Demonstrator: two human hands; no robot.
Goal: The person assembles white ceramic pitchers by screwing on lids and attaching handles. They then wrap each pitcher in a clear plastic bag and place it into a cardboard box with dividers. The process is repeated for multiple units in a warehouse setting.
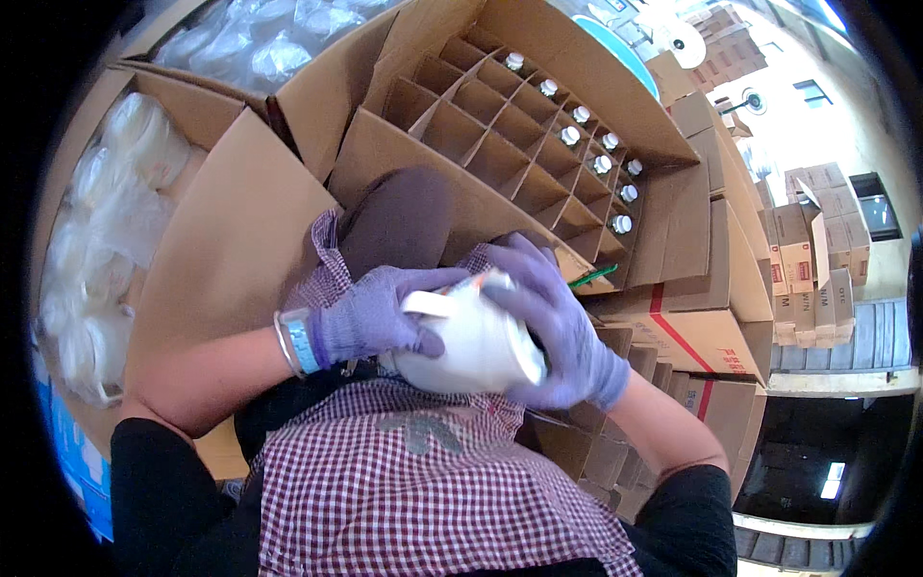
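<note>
I hold a white mug [468, 348] in front of my checked apron, tilted on its side, with its handle toward my left. My left hand [380, 313], in a purple glove, is closed around the handle side, its thumb along the body. On the other end, my right hand [553, 322] in a matching glove has its fingers wrapped over the mug; motion blurs them a little. An orange mark shows near the mug's upper edge. Just beyond my hands stands an open carton [437, 183] with cardboard dividers; several of its cells hold things with white, cap-like tops [570, 135].
An open carton [240, 221] on the left holds clear plastic-wrapped white items [106, 260]. Similar wrapped items fill another carton [274, 48] at the far left. A green strip [593, 276] lies by the divided carton's near corner. Stacked cartons [663, 332] stand to the right.
</note>
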